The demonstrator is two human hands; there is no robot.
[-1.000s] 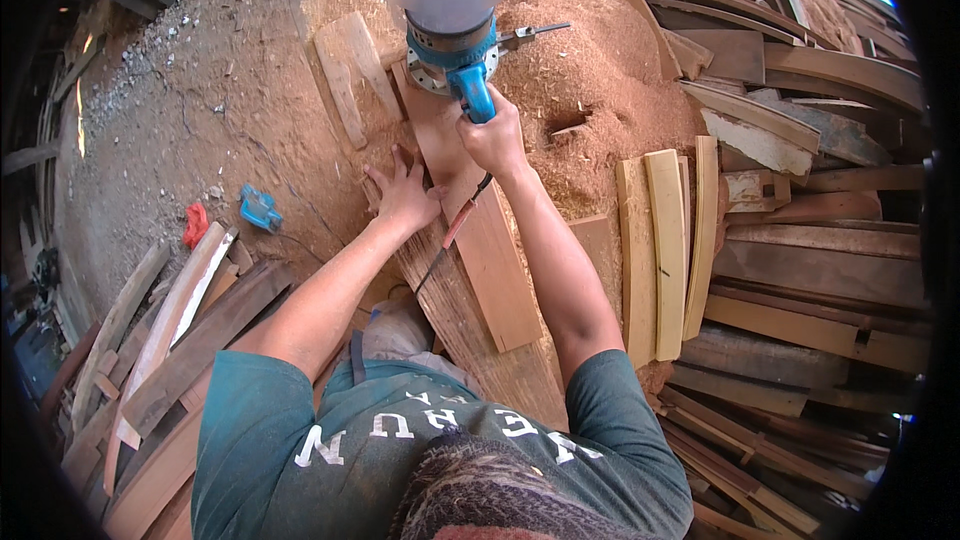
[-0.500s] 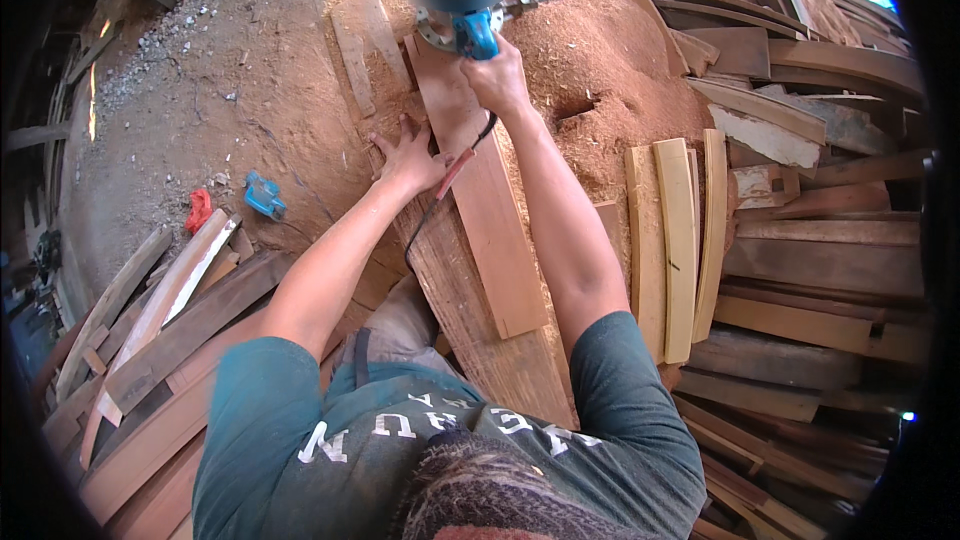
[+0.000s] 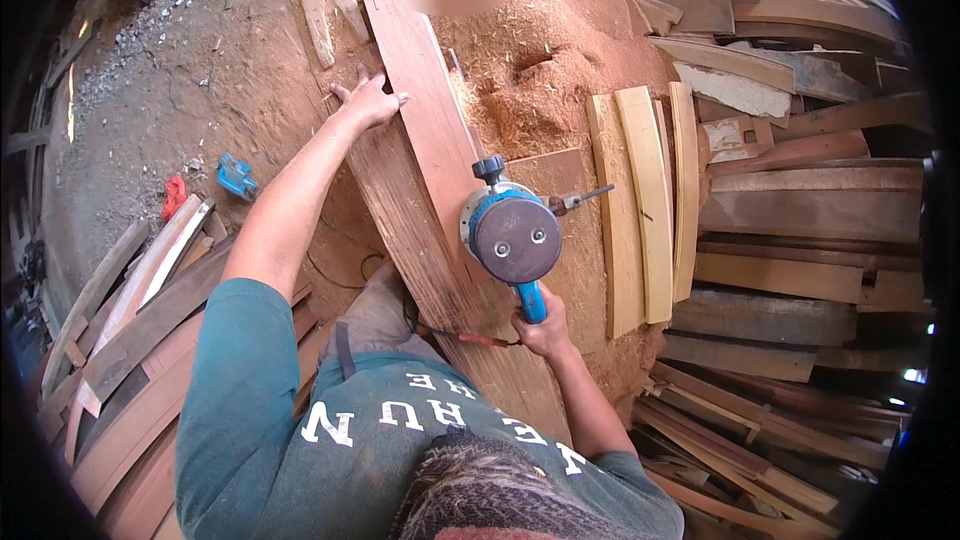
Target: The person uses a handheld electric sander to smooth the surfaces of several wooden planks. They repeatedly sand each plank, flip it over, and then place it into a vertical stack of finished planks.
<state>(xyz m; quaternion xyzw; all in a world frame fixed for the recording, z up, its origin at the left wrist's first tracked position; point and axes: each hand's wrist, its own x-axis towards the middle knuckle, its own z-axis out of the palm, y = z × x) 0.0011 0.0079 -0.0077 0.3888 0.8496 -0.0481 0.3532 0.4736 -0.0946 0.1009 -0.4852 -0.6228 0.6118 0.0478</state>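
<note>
Nearest the body, a red-sleeved cord [image 3: 480, 339] is seen curving over a plank [image 3: 385, 185] beside the trousers [image 3: 385, 312]; it could be snagged if slack is left there. The blue handle of a round power tool [image 3: 515, 240] is gripped by the right hand [image 3: 542, 328], the fingers wrapped about it. The tool is seated at the board's near end, toward its right edge; whether its base lies flat is hidden. With one hand alone on it, it could be tipped off that edge if weight were let outward. Its top is a smooth grey disc with two bolts; a dark, lobed knob [image 3: 488, 169] and a thin metal rod [image 3: 595, 192] are carried at its sides.

The plank is coarse, weathered and long-grained; the reddish board [image 3: 425, 80] laid on it is flat and smoother. No clamp is seen, so the board could be slid askew by a sideways push. By its left edge the left hand [image 3: 370, 105] is spread, thumb against the board; how firmly it is pressed cannot be told. To the right, pale curved slats [image 3: 645, 205] are laid side by side. Farther off, loose, crumbly sawdust [image 3: 570, 90] is heaped, on which footing could be lost.
</note>
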